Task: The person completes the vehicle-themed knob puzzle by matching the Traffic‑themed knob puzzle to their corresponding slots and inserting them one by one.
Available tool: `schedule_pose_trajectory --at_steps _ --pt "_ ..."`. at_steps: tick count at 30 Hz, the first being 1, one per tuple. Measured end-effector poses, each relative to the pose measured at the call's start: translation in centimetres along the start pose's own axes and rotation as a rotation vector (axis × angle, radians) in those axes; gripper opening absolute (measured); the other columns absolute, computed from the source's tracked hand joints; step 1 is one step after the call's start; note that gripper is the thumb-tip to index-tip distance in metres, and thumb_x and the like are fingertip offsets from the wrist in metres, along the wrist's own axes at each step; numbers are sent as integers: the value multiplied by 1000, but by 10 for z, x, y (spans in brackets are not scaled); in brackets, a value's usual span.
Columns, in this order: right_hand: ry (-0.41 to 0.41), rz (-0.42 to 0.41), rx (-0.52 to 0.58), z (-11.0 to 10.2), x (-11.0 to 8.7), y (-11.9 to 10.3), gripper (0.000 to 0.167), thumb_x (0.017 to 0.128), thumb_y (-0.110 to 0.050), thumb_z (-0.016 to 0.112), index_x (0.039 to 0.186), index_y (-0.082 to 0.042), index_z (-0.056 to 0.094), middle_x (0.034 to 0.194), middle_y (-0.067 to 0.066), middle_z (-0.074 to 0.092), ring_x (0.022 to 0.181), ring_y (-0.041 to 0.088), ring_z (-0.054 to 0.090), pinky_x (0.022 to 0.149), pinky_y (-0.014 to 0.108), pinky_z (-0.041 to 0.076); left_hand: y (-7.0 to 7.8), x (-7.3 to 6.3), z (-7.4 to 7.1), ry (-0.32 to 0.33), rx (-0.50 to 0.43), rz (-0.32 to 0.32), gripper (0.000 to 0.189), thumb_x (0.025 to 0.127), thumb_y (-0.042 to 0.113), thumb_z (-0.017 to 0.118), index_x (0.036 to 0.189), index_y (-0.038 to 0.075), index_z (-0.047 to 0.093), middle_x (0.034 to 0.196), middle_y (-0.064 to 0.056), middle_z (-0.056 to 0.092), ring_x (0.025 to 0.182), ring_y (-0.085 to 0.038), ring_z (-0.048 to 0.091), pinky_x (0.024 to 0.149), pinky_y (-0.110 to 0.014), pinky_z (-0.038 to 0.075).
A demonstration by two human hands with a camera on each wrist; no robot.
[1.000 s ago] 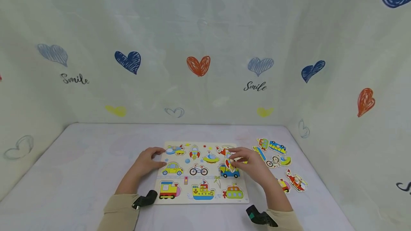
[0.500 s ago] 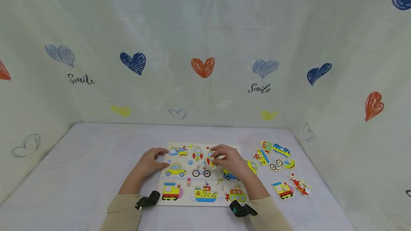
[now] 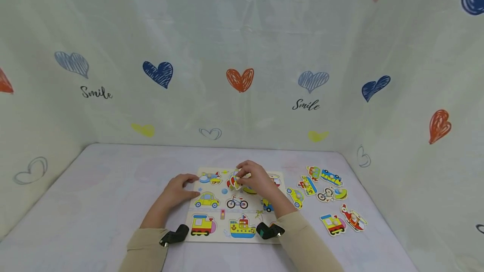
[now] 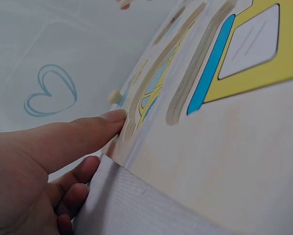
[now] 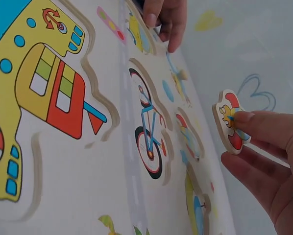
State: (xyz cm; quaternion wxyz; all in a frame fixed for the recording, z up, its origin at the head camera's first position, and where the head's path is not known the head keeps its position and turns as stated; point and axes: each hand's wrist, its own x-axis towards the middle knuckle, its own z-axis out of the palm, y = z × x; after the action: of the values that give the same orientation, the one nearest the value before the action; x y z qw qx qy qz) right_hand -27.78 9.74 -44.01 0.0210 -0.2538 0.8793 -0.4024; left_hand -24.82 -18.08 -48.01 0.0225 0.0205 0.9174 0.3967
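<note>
My right hand (image 3: 258, 181) pinches a wooden rocket puzzle piece (image 5: 229, 119) between thumb and fingers. In the right wrist view, the piece stands tilted just off the puzzle board, near the rocket recess (image 5: 189, 137). The puzzle board (image 3: 222, 237) lies flat on the table, printed with vehicles in cut-out recesses. My left hand (image 3: 177, 192) rests at the board's left edge with thumb and forefinger spread. In the left wrist view its thumb (image 4: 114, 116) touches the board beside the car recess (image 4: 158, 81). An airplane piece (image 3: 210, 178) with a small peg sits at the board's top left.
Loose pieces lie right of the board: a car (image 3: 295, 197), a ship (image 3: 308, 185), a bus (image 3: 331, 177), a submarine (image 3: 314, 173), a bicycle (image 3: 325, 194), a flying saucer (image 3: 341, 193), a train (image 3: 333, 224) and a helicopter (image 3: 353, 218). A heart-printed curtain (image 3: 234, 108) stands behind the table.
My right hand has moved left across the board with the rocket piece, from over the helicopter and bus area to the rocket recess. My left hand has stayed at the left edge.
</note>
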Motion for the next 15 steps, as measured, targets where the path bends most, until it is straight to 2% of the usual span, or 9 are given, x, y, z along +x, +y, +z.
schedule_pose_trajectory --at_steps 6,12,15 --pt "35 -21 -69 12 10 5 8 84 -9 77 79 -13 71 117 -1 55 93 15 57 75 27 51 -1 1 1 -2 3 7 50 77 14 82 122 2 63 115 -13 59 109 -35 52 95 -52 44" --pt "44 -32 -93 15 12 3 8 82 -6 77 79 -9 72 114 -1 51 83 12 58 71 25 51 -2 0 0 -1 2 12 50 76 14 82 121 2 63 113 -12 59 108 -34 52 94 -52 44" --pt "37 -9 -104 16 13 2 8 83 -7 77 78 -10 71 114 -3 50 83 11 57 71 25 50 -2 0 0 2 2 14 50 77 14 81 121 2 63 113 -12 59 108 -34 52 94 -51 44"
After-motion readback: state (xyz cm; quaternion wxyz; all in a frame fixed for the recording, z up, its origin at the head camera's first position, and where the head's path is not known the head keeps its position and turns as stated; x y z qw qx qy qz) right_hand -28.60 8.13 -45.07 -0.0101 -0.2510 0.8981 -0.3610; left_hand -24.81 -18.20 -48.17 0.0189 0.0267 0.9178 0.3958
